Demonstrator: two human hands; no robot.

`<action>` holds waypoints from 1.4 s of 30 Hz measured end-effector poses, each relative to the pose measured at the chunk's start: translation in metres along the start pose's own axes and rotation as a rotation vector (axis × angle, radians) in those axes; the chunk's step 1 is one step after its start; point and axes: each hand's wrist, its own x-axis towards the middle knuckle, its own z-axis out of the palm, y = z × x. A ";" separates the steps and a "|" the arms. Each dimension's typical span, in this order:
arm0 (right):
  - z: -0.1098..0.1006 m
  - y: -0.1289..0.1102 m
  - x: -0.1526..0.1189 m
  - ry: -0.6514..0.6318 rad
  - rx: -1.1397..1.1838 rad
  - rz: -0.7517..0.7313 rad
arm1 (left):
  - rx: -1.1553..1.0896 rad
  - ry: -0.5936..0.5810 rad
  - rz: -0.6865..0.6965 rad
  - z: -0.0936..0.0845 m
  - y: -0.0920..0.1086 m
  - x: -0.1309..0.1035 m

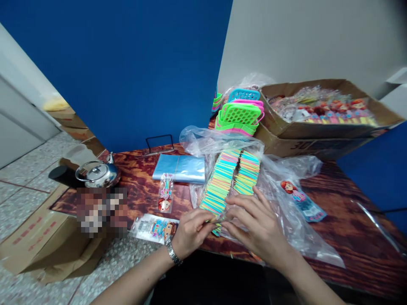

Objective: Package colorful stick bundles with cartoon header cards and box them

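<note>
Your left hand (193, 231) pinches a small item (218, 220), too hidden to name, beside the coloured sticks (219, 184); I cannot tell whether your right hand (259, 231) grips it too. Packets (343, 110) already crowd the box (318, 132), but two rows of sticks lie on plastic (203, 137) over the bench (136, 186).

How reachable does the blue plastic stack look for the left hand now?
Probably yes: bare tabletop leaves a way from the left hand to the blue plastic stack, with a printed packet to one side, though the hand seems busy at the coloured sticks.
</note>
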 end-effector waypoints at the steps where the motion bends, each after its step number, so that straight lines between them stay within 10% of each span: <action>1: 0.002 -0.002 0.001 -0.002 -0.014 -0.005 | 0.013 0.001 0.014 0.000 0.000 0.000; 10: 0.007 0.003 -0.007 -0.005 0.080 -0.024 | 0.087 -0.042 -0.117 -0.021 -0.006 0.008; 16: 0.009 0.025 -0.025 0.056 0.041 0.123 | 0.327 -0.020 -0.575 -0.074 -0.075 0.021; 22: 0.022 0.083 -0.076 -0.066 -0.249 0.297 | 0.487 -0.111 -0.769 -0.082 -0.132 0.015; 28: 0.018 0.128 -0.140 -0.468 -0.450 0.693 | 0.724 -0.153 -0.798 -0.078 -0.136 0.019; 42: 0.032 0.163 -0.140 -0.463 -0.267 0.715 | 0.759 -0.133 -0.814 -0.088 -0.122 0.029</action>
